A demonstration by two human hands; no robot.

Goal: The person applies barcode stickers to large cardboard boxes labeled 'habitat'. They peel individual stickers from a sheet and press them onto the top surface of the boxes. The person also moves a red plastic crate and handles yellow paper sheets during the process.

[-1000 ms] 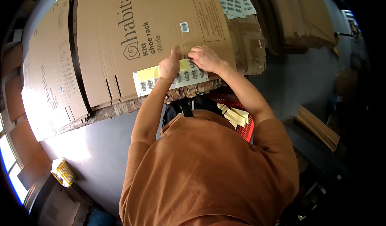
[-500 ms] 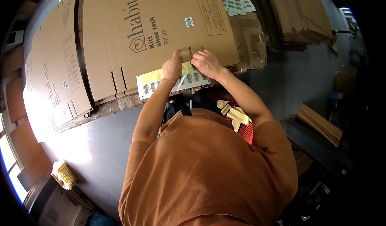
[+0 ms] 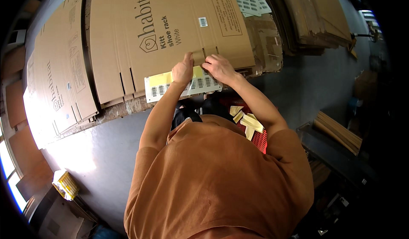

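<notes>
A white sheet of barcode labels (image 3: 159, 90), with a bare yellow strip (image 3: 158, 79) along its far side, lies at the near edge of a flat brown cardboard carton (image 3: 119, 34). My left hand (image 3: 182, 73) lies across the middle of the sheet, its fingers curled and pressed together; whatever is between them is hidden. To its right, my right hand (image 3: 219, 68) is closed in a pinch at the sheet's far edge, knuckles over the carton. A small barcode label (image 3: 203, 22) is stuck on the carton beyond my hands.
Another flat carton (image 3: 64, 73) lies to the left. More label sheets (image 3: 251, 0) rest at the far right, beside stacked cardboard (image 3: 319, 17). Below my right arm, a red basket (image 3: 259, 143) holds yellow paper scraps (image 3: 251, 123). A yellow-and-white basket (image 3: 66, 184) stands lower left.
The view has shifted slightly. Both hands stay in nearly the same place on the label sheet, with the right hand's fingers moved only a little.
</notes>
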